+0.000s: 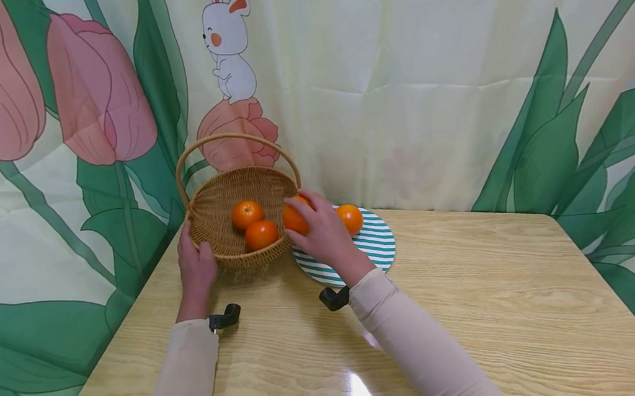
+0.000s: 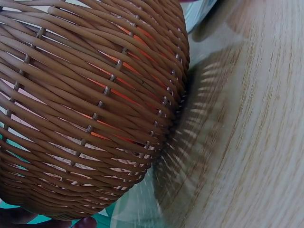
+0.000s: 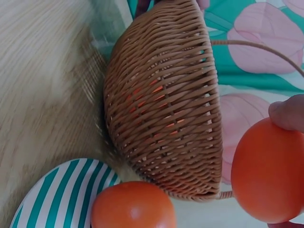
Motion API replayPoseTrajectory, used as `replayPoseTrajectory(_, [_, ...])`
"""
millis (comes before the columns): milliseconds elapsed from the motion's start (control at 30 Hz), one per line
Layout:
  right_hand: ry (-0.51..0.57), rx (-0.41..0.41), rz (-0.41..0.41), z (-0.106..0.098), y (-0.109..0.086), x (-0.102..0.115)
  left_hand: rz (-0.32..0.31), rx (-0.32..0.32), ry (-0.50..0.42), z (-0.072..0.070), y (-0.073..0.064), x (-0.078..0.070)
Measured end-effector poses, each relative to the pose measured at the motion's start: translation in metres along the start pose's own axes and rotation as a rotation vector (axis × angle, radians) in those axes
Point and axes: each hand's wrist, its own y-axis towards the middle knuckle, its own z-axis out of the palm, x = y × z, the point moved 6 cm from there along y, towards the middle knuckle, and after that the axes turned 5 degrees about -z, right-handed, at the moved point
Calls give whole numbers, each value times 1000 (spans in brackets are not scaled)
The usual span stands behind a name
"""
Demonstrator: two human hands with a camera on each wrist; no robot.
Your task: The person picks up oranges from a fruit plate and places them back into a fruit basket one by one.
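Note:
A wicker basket [image 1: 217, 209] with a tall arched handle stands tilted toward me, two oranges [image 1: 261, 235] inside it. My left hand [image 1: 196, 263] grips its left rim, thumb on the near side. In my right hand [image 1: 324, 231] a third orange [image 1: 295, 216] is held at the basket's right rim; the right wrist view shows this orange [image 3: 268, 171] between thumb and fingers, above rim height. Another orange [image 1: 350, 219] sits on a round green-and-white striped mat [image 1: 379, 243] just right of the basket, partly behind my right hand.
A light wooden table [image 1: 472, 310] carries everything. Behind it hangs a curtain [image 1: 410, 91] printed with tulips and a rabbit, close to the basket's back. Black camera mounts [image 1: 225, 317] sit on both wrists.

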Motion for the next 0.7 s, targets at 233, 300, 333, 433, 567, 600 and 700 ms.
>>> replayPoseTrajectory(233, [5,-17,-1,1,6,3,2,-1,1,2,2,-1])
replayPoseTrajectory(300, [6,-15,1,4,7,3,-8,-2,4,1,1,-2])
replayPoseTrajectory(333, [7,-12,2,5,8,4,-15,-2,6,1,0,-1])
replayPoseTrajectory(433, [8,-14,-4,9,9,5,-33,6,7,0,-2,-1])
replayPoseTrajectory(567, [7,-21,-24,12,11,8,-30,7,6,0,-3,0])
replayPoseTrajectory(600, [8,-24,-28,13,12,8,-25,6,7,0,-2,0])
replayPoseTrajectory(700, [10,-30,-42,14,13,9,-14,-1,8,0,-1,0])
